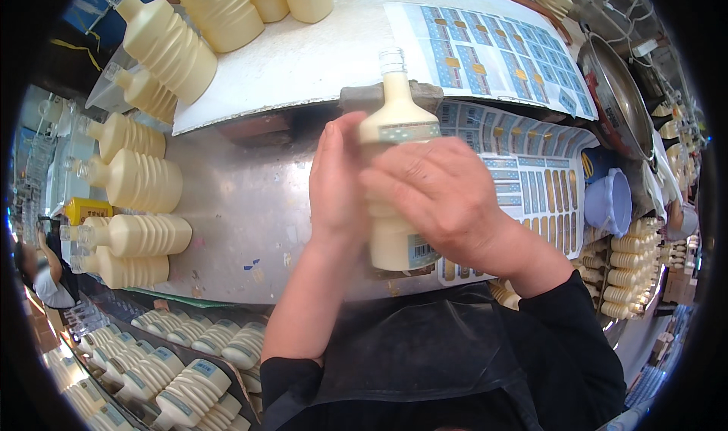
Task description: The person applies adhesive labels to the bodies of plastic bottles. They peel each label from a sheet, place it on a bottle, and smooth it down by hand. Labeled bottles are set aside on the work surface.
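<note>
A cream-coloured bottle (397, 109) with a clear glass neck lies in front of me, its neck pointing away and resting on a grey padded block (362, 97). A blue-green label strip (409, 132) crosses its shoulder, and another label with a barcode shows near its base. My left hand (335, 177) is along the bottle's left side, its fingers stretched out and somewhat blurred. Across the bottle's middle lies my right hand (436, 192), fingers bent and pressed together over it. That hand hides the bottle's middle, and its fingertips are partly smeared by motion.
Sheets of blue and gold labels (485, 51) lie on the white raised board (303, 67) and beneath its edge. Unlabelled cream bottles (144, 180) line the metal table's left side. Labelled bottles (182, 389) fill racks at lower left. A lilac bucket (609, 203) stands at right.
</note>
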The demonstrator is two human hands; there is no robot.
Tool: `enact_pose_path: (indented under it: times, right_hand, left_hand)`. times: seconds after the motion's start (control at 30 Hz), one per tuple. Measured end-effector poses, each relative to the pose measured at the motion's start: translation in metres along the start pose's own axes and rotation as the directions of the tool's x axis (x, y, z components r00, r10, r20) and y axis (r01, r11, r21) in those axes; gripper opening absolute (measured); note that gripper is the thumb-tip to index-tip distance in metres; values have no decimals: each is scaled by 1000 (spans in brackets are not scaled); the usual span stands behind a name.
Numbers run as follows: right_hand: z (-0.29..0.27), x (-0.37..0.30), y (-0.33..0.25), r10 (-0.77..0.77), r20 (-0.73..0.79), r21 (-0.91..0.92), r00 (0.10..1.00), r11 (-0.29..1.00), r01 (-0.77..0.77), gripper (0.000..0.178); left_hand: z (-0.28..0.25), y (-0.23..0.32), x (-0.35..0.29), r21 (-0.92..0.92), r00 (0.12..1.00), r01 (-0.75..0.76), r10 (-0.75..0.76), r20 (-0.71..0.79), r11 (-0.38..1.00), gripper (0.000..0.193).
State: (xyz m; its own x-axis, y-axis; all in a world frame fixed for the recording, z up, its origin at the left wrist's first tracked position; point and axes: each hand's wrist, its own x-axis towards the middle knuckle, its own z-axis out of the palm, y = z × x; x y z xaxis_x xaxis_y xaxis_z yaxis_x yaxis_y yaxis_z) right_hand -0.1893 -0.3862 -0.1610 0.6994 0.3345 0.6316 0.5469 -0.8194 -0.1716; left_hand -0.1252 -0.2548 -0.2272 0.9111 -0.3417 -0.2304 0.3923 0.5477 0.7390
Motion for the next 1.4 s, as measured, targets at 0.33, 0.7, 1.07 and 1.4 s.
enact_pose_path:
  times: [0.33, 0.7, 1.07, 1.4]
  right_hand:
    - [8, 16, 23, 621, -63, 522, 781, 688, -504, 36]
    - [11, -18, 50, 694, -76, 323, 716, 697, -641, 36]
    - [30, -3, 51, 645, -103, 364, 758, 733, -574, 37]
    - [14, -45, 83, 751, -171, 609, 638, 590, -531, 41]
  left_hand:
    - [5, 1, -3, 55, 1000, -27, 27, 5, 998, 48]
    - [8, 0, -3, 266, 998, -53, 61, -23, 963, 25]
    - [19, 1, -7, 847, 990, -119, 126, 62, 518, 54]
    - [2, -16, 3, 537, 995, -104, 91, 51, 837, 49]
